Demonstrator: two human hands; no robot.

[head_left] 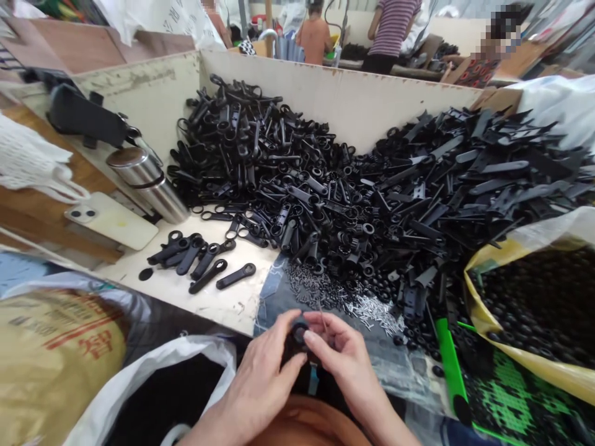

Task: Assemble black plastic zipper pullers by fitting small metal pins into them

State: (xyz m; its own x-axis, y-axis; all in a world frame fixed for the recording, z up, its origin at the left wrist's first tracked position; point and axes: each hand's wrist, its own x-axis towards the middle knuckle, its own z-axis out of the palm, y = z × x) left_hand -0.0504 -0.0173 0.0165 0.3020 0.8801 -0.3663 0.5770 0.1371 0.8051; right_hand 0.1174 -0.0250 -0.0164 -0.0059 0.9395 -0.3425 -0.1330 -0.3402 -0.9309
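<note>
Close to my body at the table's front edge, both hands meet around a small black plastic part (300, 329) with a rounded end. My left hand (264, 370) is closed on it from the left, thumb below and fingers curled over the top. From the other side my right hand (344, 354) presses its thumb against the same part, its fingers bent behind it. Most of the part is covered by my fingers. Just beyond lie a heap of dark small screws (309, 288) and a patch of shiny metal pins (374, 311).
Black ring-ended levers (251, 142) are piled behind, with flat black blades (488, 167) at right. Several finished-looking levers (190, 254) lie left, near a steel flask (149, 186) and a phone (111, 220). Right stand a sack of black caps (543, 297) and a green tray (450, 365).
</note>
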